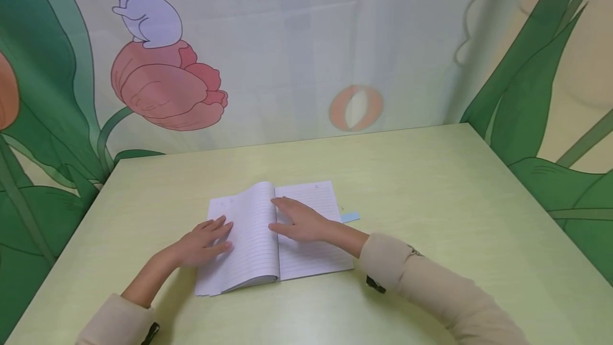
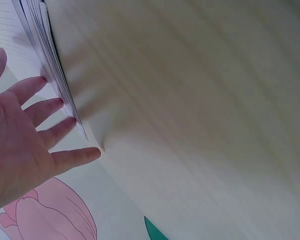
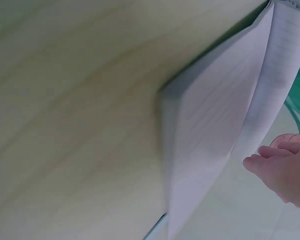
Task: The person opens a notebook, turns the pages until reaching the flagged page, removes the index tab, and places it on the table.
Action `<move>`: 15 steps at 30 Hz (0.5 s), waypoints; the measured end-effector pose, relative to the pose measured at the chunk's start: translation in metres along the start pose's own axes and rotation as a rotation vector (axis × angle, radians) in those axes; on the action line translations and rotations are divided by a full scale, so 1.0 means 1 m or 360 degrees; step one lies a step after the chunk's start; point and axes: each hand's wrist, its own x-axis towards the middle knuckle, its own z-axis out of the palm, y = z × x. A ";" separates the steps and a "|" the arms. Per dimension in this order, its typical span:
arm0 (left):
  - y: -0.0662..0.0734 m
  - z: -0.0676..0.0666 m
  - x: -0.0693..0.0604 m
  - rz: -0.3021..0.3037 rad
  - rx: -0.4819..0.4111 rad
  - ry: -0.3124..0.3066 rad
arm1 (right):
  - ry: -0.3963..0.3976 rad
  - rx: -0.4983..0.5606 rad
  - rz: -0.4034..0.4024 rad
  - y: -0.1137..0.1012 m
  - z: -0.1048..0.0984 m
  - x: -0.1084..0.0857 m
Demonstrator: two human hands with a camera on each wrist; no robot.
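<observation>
An open notebook point(image 1: 306, 260) with lined pages lies on the table, its left-hand pages bulging up beside the spine. My left hand point(image 1: 203, 241) is at the left page, fingers spread and straight. In the left wrist view that hand point(image 2: 20, 130) has its fingertips close to the edge of the page stack point(image 2: 55, 65). Over the right page, my right hand point(image 1: 304, 221) reaches to the spine, with fingertips by the raised pages. The right wrist view shows this hand point(image 3: 285, 170) beside the notebook's curved pages point(image 3: 270, 90); neither hand grips anything.
A light blue strip point(image 1: 350, 217) sticks out from the notebook's right edge. The pale table point(image 1: 431, 185) extends around it. Behind stands a curtain point(image 1: 287, 68) printed with flowers and a white animal, and green leaf prints flank both sides.
</observation>
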 end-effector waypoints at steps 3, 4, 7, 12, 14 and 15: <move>-0.001 0.000 0.000 -0.0007 0.0034 0.0010 | 0.0000 -0.0036 0.0042 0.013 -0.004 -0.005; -0.001 0.000 0.000 -0.0010 0.0049 0.0014 | 0.0005 -0.0051 0.0060 0.017 -0.006 -0.007; -0.001 -0.001 -0.001 -0.0019 0.0081 0.0022 | 0.0029 -0.0113 0.0110 0.032 -0.010 -0.011; -0.002 -0.002 -0.001 -0.0012 0.0111 0.0031 | 0.0092 -0.0226 0.0179 0.055 -0.017 -0.014; -0.002 -0.001 0.000 0.0009 0.0116 0.0033 | 0.0102 -0.0268 0.0203 0.062 -0.019 -0.015; -0.002 -0.001 0.000 0.0019 0.0113 0.0032 | 0.0097 -0.0298 0.0221 0.065 -0.020 -0.015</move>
